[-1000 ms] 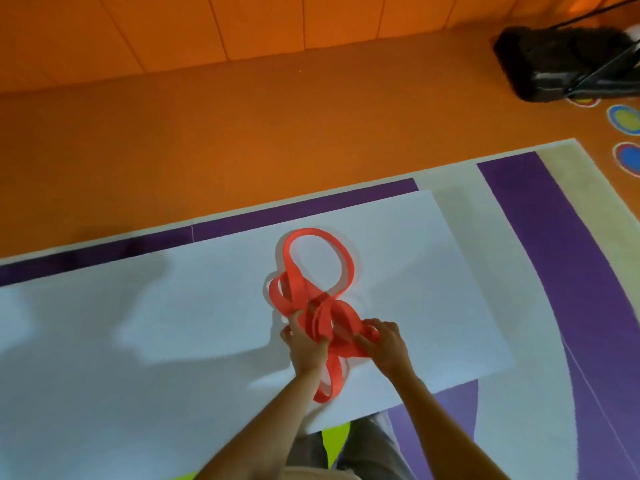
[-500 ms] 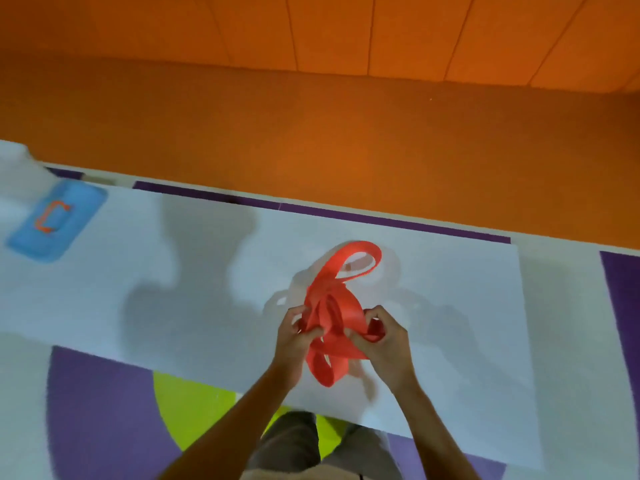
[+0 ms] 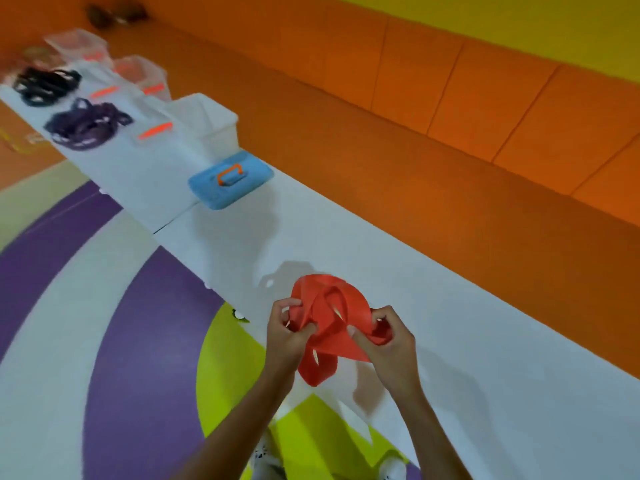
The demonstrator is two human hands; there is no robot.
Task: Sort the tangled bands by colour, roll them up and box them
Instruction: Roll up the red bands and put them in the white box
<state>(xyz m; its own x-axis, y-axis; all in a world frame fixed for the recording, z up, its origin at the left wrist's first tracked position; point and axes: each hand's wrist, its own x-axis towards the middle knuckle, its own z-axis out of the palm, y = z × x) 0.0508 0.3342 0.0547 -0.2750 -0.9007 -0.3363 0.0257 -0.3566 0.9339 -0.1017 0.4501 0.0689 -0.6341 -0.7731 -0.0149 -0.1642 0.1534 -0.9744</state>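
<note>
The red band [image 3: 329,317], looped and twisted over itself into a loose bundle, sits between the person's two hands, just above the near edge of the white tabletop [image 3: 467,306]. The left hand [image 3: 289,336] has its fingers curled in and pinches the left side of the bundle, with strands passing between thumb and fingertips. The right hand [image 3: 388,344] is curled as well: its fingers wrap round a bunched part on the right, and the thumb presses on the broad flat stretch of band that runs toward the left hand. Several loops arch up over both hands, and one loop hangs down between the wrists. The band casts a shadow on the tabletop behind it.

Farther along the tabletop to the left lies a blue lid [image 3: 230,183] with an orange handle on top. Just beyond it stands an open clear box [image 3: 207,123] with an orange clip on its side. Past that lies a heap of purple bands [image 3: 86,128], and behind it a heap of black bands [image 3: 45,85], the two heaps near each other but apart. More clear boxes [image 3: 138,72] with orange clips stand at the far end, too blurred to tell what they hold. An orange padded wall [image 3: 450,116] runs behind the tabletop. Below it lies a carpet [image 3: 138,341] in purple, white and lime green.
</note>
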